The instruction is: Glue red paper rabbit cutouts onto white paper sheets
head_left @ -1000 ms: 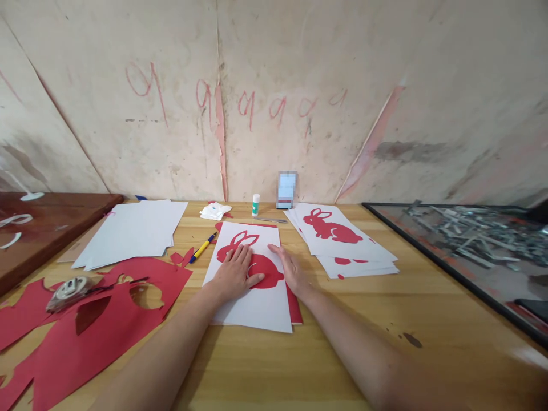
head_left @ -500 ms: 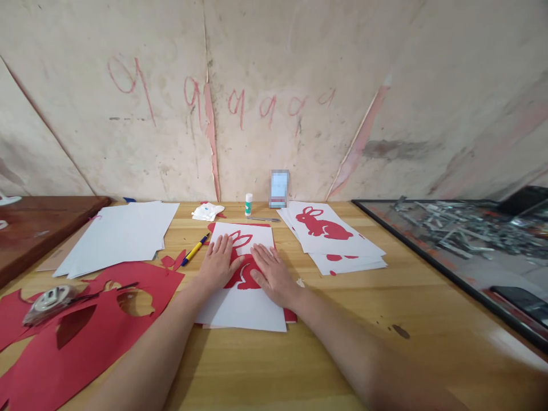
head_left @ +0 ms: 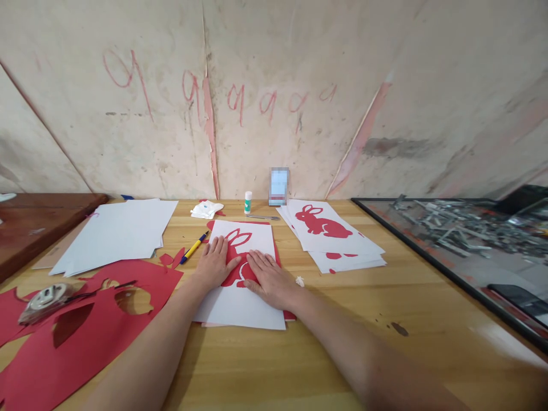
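Both hands have drawn closer at mid-frame: left hand (head_left: 214,264) and right hand (head_left: 268,278) lie flat, fingers spread, gripping nothing, on one red rabbit (head_left: 237,266) on one white sheet (head_left: 240,306).

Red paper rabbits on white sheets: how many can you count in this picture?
2. One red paper rabbit lies on the centre white sheet under the left hand and right hand. The other rabbit tops the right-hand stack of white sheets; lower sheets there may hide more.
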